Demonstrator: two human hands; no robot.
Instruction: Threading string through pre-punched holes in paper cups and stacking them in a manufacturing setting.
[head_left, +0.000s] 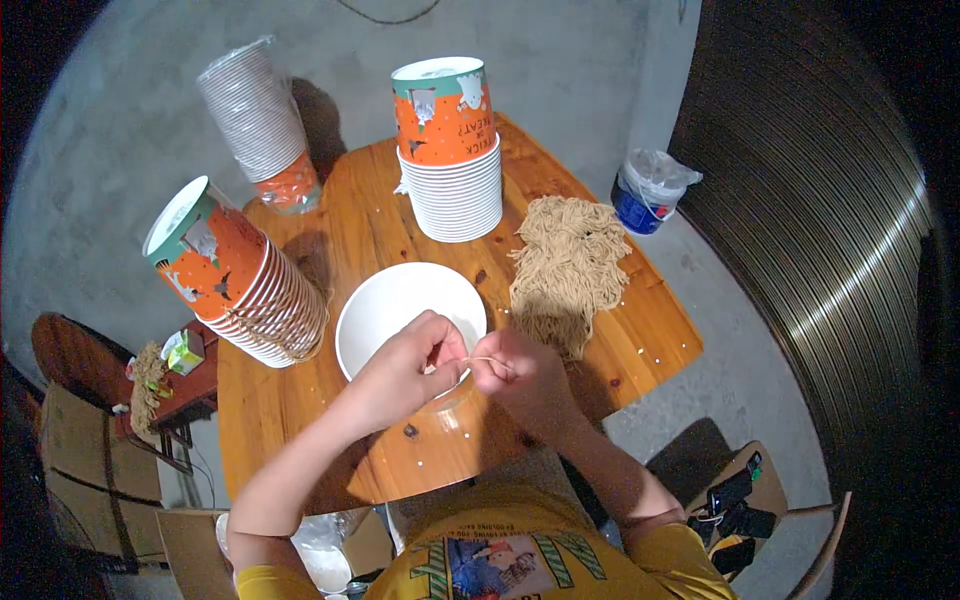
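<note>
A: Going left to right, what is lying around the hands?

B: Well to the left of the left hand (405, 370), a stack of orange printed paper bowls (235, 275) is leaning on its side on the wooden table (320, 430). Directly beyond both hands, a white paper bowl (385, 305) is standing open side up. Farther beyond, an upright stack of bowls (452, 160) is standing. Beyond and to the right of the right hand (510, 370), a heap of tan string lengths (568, 265) is lying.

A: What are the hands holding?

B: Both are curled nearly shut. The left is pinching one end of a thin string (482, 359) between thumb and fingertips; the right is pinching the other end. The string is spanning the small gap between them, over the near rim of the white bowl.

A: How is it likely handling?

B: Judging by its looks, it is light, limp and thin, so it is probably slipping easily. Pinching close to each end is giving the best control. The bowl looks light and easily dented, so its rim is best gripped gently.
</note>
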